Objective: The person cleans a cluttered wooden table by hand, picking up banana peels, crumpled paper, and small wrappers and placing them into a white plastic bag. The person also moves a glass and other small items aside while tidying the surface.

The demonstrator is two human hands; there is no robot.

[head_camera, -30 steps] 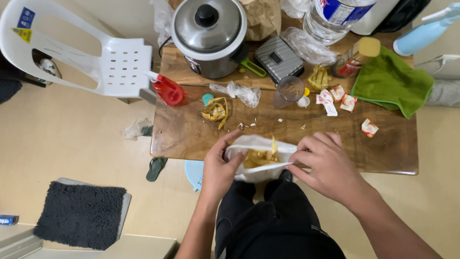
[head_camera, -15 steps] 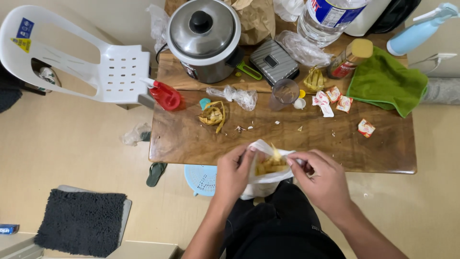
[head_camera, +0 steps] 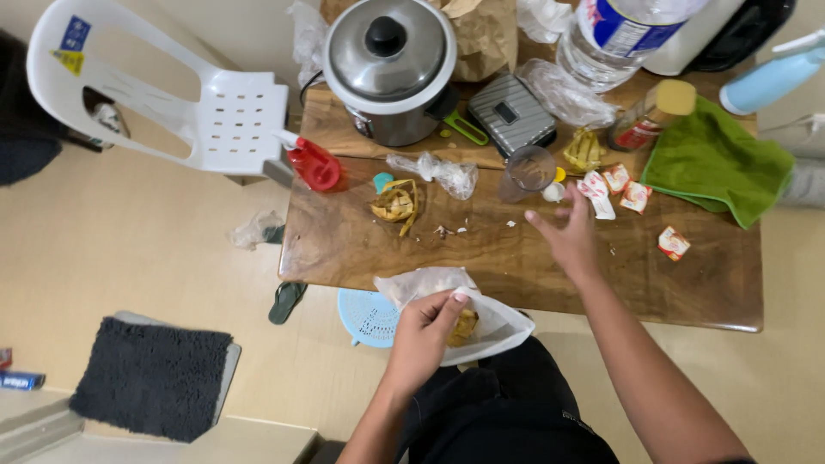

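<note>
The left hand (head_camera: 425,331) grips the rim of a clear plastic bag (head_camera: 481,322) at the near edge of the bench (head_camera: 516,258), holding its mouth open; yellowish scraps already lie inside, so part of the clearing looks done. The right hand (head_camera: 569,234) is empty, fingers spread, stretched out over the bench toward the small red-and-white wrappers (head_camera: 614,185) and the white bit beside the clear cup (head_camera: 526,170), not touching any of them.

Much appears left to gather: a heap of yellow peelings (head_camera: 395,204) lies well to the left, near a crumpled clear film (head_camera: 443,172), with small crumbs (head_camera: 451,230) scattered between. One more wrapper (head_camera: 673,242) sits apart toward the right edge. A second yellow pile (head_camera: 584,148) rests further back by the grey scale (head_camera: 513,112). Behind stand a rice cooker (head_camera: 391,64), a red spray bottle (head_camera: 311,163) and a green cloth (head_camera: 713,163).
</note>
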